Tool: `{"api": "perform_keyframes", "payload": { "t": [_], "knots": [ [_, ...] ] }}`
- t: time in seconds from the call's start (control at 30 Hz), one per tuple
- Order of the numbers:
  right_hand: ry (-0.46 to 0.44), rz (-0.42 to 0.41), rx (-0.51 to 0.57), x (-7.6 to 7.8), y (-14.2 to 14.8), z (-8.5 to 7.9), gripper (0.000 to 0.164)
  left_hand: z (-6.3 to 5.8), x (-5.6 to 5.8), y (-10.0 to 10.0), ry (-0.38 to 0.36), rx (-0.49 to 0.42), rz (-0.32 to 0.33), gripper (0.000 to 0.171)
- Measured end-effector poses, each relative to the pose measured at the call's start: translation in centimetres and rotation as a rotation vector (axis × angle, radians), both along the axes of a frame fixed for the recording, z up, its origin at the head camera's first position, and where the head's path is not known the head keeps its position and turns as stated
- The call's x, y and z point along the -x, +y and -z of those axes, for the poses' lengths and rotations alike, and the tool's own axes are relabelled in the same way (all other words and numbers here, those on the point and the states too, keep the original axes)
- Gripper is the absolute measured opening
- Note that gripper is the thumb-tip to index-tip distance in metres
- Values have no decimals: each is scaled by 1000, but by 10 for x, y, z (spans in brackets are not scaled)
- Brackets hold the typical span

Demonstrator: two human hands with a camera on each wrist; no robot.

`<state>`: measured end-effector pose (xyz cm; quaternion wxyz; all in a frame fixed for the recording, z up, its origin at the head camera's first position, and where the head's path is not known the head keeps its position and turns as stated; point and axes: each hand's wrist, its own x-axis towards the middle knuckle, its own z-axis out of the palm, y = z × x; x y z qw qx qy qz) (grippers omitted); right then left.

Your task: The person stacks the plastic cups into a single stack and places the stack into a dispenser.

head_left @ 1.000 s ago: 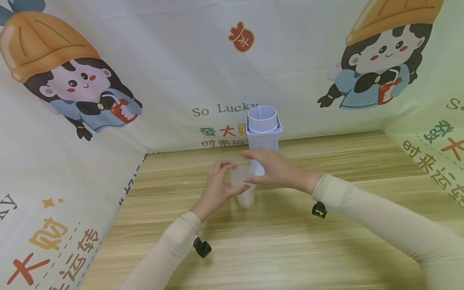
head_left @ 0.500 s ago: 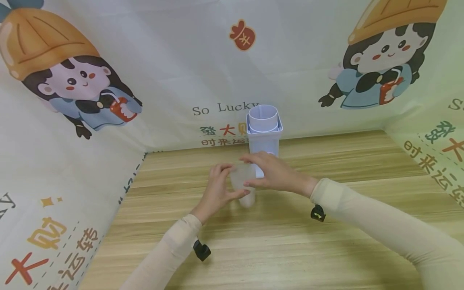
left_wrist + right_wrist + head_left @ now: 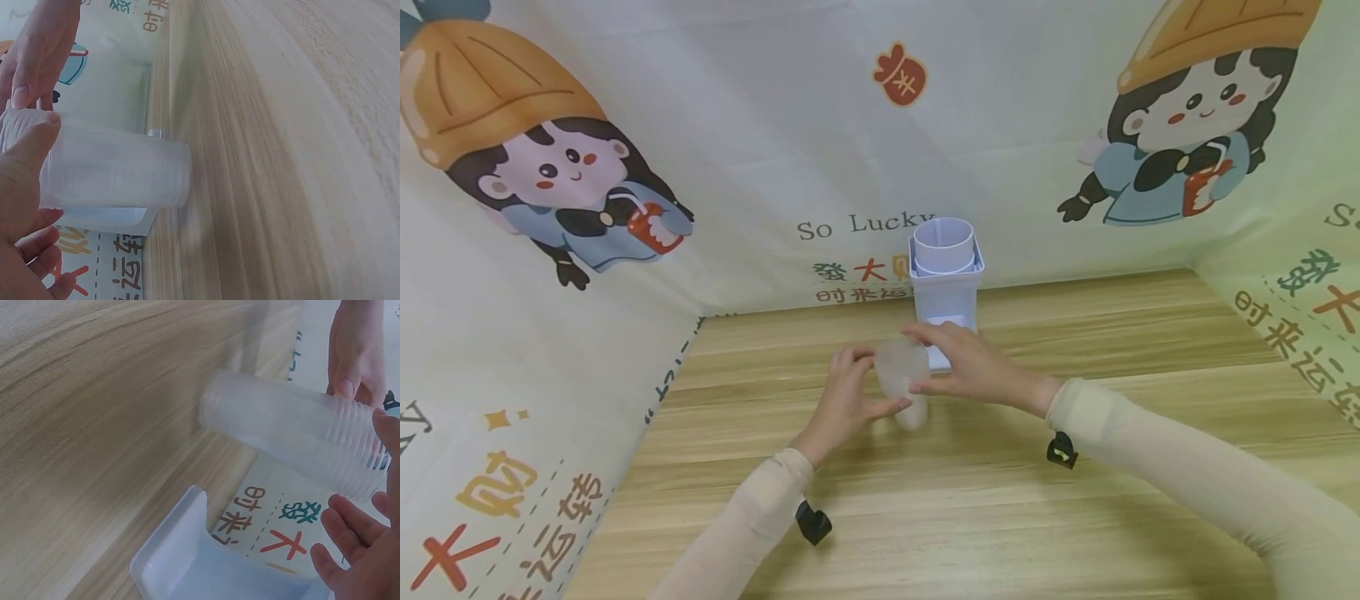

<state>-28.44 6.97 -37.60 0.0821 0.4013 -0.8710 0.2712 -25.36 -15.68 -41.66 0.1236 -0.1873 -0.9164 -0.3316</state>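
Observation:
A stack of clear plastic cups (image 3: 901, 367), nested with several rims showing, stands upright in front of me. In the left wrist view the cups' (image 3: 119, 169) base is at or near the tabletop; whether it touches is unclear. My left hand (image 3: 844, 396) holds the stack at its left side near the rims, thumb in front. From the right, my right hand (image 3: 981, 362) holds the same upper part, its thumb on the rims (image 3: 362, 450). Behind the cups stands a tall pale lilac holder (image 3: 943, 292) with a round tube in its top, its lower part partly hidden by my right hand.
The wood-grain table (image 3: 1000, 500) stretches around the cups. A printed cloth backdrop (image 3: 760, 167) with cartoon figures rises along the back and both sides, close behind the lilac holder. A black wrist camera (image 3: 814, 523) hangs under the left sleeve, another black camera (image 3: 1062, 450) under the right.
Both hands have come slightly lower and nearer around the rims of the cups. More of the lilac holder's lower front shows above the right hand. The holder has not moved.

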Motion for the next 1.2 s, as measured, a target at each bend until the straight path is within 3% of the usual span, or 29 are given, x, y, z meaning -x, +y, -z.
{"api": "perform_keyframes", "payload": {
  "t": [0.53,0.8,1.2],
  "knots": [
    [-3,34,34,-2,12,3,73,-3,4,11,12,-3,27,67],
    [21,42,61,-3,21,1,71,-9,8,19,28,46,39,68],
    [46,78,120,2,34,-5,72,-21,23,35,67,112,58,72]
  ]
}}
